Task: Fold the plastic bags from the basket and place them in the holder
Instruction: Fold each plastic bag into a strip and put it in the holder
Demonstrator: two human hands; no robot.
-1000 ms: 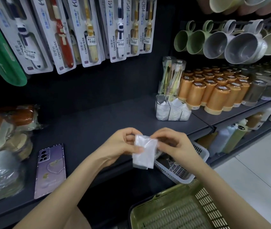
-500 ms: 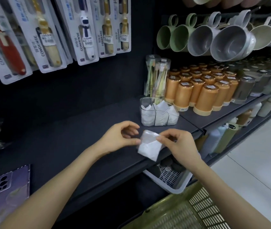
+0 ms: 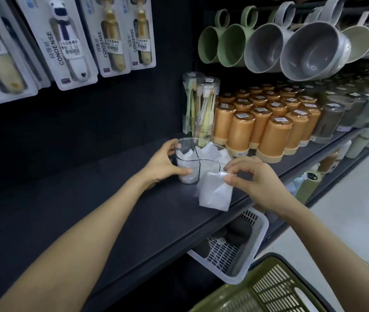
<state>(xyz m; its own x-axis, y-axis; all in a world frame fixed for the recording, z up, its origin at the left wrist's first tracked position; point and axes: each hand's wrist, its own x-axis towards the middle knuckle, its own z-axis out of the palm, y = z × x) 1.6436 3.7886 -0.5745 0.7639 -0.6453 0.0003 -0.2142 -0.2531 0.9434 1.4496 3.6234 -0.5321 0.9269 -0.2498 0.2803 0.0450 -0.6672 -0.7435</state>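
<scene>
dark shelf [image 3: 89, 199], clear holder [image 3: 202, 153], toothbrush tubes [image 3: 203, 109], orange cups [image 3: 273, 136], grey cups [image 3: 332, 118]

Shop: price-tagged toothbrush packs [image 3: 71, 39], stocked shelves [image 3: 111, 199].

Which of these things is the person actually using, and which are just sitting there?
In use: folded plastic bag, pinched by the right hand; clear holder, gripped by the left hand.
Just there: orange cups, hanging mugs, toothbrush packs.

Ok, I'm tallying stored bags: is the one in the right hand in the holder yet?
Out. The right hand pinches the folded bag in front of the clear holder, which the left hand grips.
</scene>
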